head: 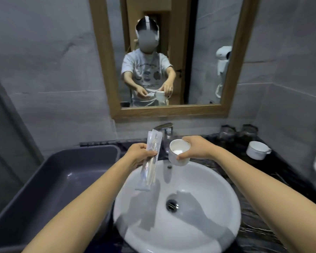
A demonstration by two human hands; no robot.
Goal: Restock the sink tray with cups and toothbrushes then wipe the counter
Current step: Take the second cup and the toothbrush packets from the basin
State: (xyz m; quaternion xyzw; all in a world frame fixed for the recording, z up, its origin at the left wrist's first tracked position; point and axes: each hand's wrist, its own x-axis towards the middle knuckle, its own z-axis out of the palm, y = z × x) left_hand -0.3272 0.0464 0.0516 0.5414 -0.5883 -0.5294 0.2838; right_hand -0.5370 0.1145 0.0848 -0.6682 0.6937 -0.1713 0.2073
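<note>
Ok so your left hand (pixel 140 154) is clamped on the wrapped toothbrushes (pixel 148 171). Fingers and thumb pinch the clear pkts partway down. Looks like 2 pkts stacked, tho it's a bit blurry. They stand nearly upright in the air, w/ the bottom end hanging over the back-left part of the white sink basin (pixel 219 187).

Your right hand (pixel 196 148) is wrapped round the white cup (pixel 177 152), fingers over the far side and thumb on the near side. The cup's tipped so the mouth faces you some. There's something white inside, can't tell what. It's held above the back edge of the basin, right in front of the faucet (pixel 164 129), and just beside the pkts but not touching them.

Other stuff: a 2nd white cup (pixel 257 150) w/ a handle sits on the dark marble counter (pixel 263 227) off to your right, well apart from both hands. There are 2 clear glasses (pixel 226 133) behind it by the wall. A gray plastic tub (pixel 62 179) sits just left of the basin. The wood-framed mirror (pixel 106 70) shows both your hands holding the same things.
</note>
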